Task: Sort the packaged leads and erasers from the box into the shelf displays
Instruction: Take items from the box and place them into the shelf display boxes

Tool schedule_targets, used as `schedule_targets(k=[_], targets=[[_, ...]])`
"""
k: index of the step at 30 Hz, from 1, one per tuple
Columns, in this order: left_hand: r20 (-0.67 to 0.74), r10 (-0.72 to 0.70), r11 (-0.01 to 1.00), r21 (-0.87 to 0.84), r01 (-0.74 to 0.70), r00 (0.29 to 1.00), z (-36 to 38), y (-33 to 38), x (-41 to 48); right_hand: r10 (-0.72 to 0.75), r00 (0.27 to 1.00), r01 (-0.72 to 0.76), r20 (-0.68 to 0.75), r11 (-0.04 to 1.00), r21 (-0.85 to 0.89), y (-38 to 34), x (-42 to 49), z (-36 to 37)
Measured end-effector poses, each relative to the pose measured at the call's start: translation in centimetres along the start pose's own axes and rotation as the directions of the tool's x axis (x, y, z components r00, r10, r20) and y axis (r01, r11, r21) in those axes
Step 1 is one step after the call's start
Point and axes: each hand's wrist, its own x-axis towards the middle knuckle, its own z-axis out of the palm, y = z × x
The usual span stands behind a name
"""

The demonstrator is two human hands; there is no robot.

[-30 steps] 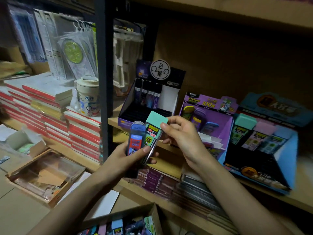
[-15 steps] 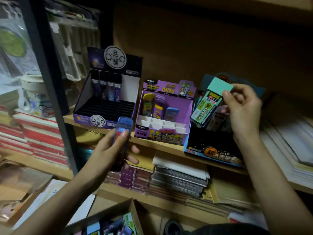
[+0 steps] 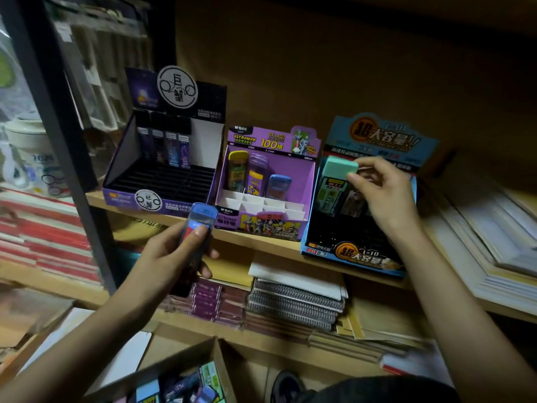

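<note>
My right hand [image 3: 383,196] pinches the mint-green cap of a lead case [image 3: 334,181], which stands in the back row of the blue display box [image 3: 357,254] on the shelf. My left hand [image 3: 171,257] grips a blue-capped lead case [image 3: 199,228] in front of the shelf edge, below the purple display box [image 3: 308,196]. That purple box holds yellow, purple and blue cases in its back row. To its left, a black-and-purple display box [image 3: 125,164] has a few dark packs at the back. The cardboard source box [image 3: 215,367] with several packs sits at the bottom.
Spiral notebooks [image 3: 293,303] and purple packs lie stacked on the lower shelf. Red-edged books [image 3: 46,242] pile up at left beyond a black upright post [image 3: 72,170]. Stacked white frames or boards [image 3: 494,242] lie at right on the shelf.
My right hand carried the green-capped case away from my left hand, right to the blue display, and lowered it into the back row. My left hand keeps the blue-capped case. The view shifted right.
</note>
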Motion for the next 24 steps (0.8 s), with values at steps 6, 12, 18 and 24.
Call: schedule_targets(k=[6, 12, 18, 24], targets=[[0.005, -0.014, 1.0, -0.001, 0.014, 1.0, -0.3, 0.1, -0.2, 0.106, 0.993, -0.107, -0.043, 0.994, -0.017, 0.8, 0.0, 0.5], [0.005, 0.009, 1.0, -0.001, -0.009, 1.0, -0.1, 0.3, -0.4, 0.033, 0.984, -0.085, -0.177, 0.951, -0.296, 0.6, -0.3, 1.2], [-0.024, 0.034, 0.999, -0.009, -0.034, 0.999, 0.8, 0.5, -1.0, -0.034, 0.979, -0.113, -0.2, 0.726, -0.679, -0.9, -1.6, 1.7], [-0.019, 0.06, 0.997, -0.041, -0.061, 0.998, 1.7, 0.8, -1.4, -0.316, 0.945, 0.29, -0.083, 0.928, -0.233, -7.6, -4.7, 6.1]])
